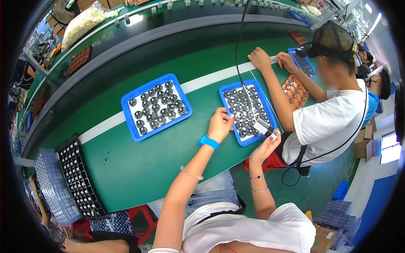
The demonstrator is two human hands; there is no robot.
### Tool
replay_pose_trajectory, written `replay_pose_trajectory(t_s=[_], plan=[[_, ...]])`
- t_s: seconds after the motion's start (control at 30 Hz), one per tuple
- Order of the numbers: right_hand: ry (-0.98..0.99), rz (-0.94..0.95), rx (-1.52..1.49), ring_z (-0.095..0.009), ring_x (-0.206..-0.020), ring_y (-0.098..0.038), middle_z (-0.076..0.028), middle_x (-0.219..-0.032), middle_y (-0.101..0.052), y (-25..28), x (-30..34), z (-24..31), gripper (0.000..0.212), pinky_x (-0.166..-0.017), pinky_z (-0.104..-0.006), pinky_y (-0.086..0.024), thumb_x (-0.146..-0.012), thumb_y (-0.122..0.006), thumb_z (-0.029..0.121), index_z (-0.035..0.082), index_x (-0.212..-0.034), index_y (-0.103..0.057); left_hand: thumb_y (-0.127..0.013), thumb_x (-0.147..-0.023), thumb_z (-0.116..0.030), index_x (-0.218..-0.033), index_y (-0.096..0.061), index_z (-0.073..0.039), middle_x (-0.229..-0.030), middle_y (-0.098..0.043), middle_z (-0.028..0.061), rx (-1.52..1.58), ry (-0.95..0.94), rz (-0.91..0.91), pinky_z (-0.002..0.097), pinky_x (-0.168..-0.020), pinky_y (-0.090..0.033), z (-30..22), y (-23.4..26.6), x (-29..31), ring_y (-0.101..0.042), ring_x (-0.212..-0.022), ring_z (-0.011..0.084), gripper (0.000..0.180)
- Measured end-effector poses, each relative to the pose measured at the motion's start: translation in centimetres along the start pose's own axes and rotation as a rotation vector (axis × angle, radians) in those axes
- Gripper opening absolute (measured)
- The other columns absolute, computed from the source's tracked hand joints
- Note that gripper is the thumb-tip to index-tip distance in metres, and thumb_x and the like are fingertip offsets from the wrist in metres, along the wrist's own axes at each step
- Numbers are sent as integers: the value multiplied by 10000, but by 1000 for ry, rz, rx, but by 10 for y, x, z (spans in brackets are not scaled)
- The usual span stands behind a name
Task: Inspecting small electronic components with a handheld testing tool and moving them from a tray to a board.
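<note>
My right hand (pixel 263 151) grips a small white and black block-shaped device (pixel 265 127) over the lower right corner of a blue tray (pixel 225 89). A thin dark cable (pixel 237 55) hangs down over this tray, and a pale thin line runs on toward the device; whether they join I cannot tell. My left hand (pixel 220 125) is at the tray's left rim, its thumb and fingers drawn together. What they hold, if anything, is too small to make out. Round, shiny dark parts (pixel 240 105) fill the tray in rows on a white liner.
Another blue tray (pixel 135 134) with similar round parts lies left on the green table (pixel 139 168). A black rack (pixel 82 181) of small white pieces and stacked clear plastic trays (pixel 52 185) stand at the left end. A co-worker (pixel 333 105) sits close on the right beside an orange tray (pixel 295 90).
</note>
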State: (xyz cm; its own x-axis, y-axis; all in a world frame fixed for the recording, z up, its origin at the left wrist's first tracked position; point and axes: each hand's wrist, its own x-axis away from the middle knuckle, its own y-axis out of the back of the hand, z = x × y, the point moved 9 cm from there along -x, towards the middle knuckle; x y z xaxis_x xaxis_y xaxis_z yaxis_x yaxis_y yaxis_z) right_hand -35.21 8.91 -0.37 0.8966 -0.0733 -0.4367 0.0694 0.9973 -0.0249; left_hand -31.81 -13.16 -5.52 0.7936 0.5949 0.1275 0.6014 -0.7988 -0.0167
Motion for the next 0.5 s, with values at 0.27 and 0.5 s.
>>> replay_pose_trajectory(t_s=[0.27, 0.5], plan=[[-67, 36, -213, -240, -1267, -421, -148, -1345, -366, 18, -4, -15, 418, -1090, -383, -322, -1038, -357, 222, -10, -1378, -279, -590, -908, -38, -1090, -423, 1, -966, -614, 146, 393, 348, 31, 319, -641, -591, 25, -2, 118, -688, -822, 258, 250], [-239, 385, -497, -227, -1194, -486, -101, -1269, -438, -5, 21, -10, 391, -1056, -456, -377, -1020, -417, 193, 53, -1369, -311, -528, -971, -154, -1133, -513, -34, -1091, -643, 183, 608, 569, -35, 332, -691, -569, 40, 28, 212, -686, -924, 299, 202]])
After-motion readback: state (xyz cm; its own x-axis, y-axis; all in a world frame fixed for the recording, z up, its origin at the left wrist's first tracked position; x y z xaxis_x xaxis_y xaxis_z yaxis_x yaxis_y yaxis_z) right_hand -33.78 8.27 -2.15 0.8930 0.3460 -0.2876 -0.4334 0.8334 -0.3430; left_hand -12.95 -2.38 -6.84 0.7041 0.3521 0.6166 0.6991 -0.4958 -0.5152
